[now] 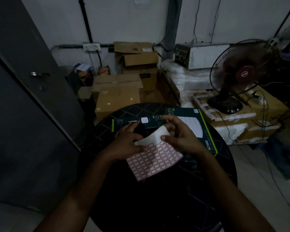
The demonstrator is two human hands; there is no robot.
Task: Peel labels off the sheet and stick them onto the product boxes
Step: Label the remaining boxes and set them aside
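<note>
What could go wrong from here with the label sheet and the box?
1. The label sheet is bent upward where both hands pinch it, the left hand on its left edge and the right hand at the raised corner; it may crease, or labels may lift and stick together.
2. The room is dim, so a label could land crooked on the dark box.
3. The fan close by could flutter a peeled label.

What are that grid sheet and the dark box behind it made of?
The label sheet looks like thin matte paper: it bends and curls where both hands pinch it. The product box seems to be printed cardboard with a slight sheen, flat-faced with crisp edges, though dim light leaves this open.
</note>
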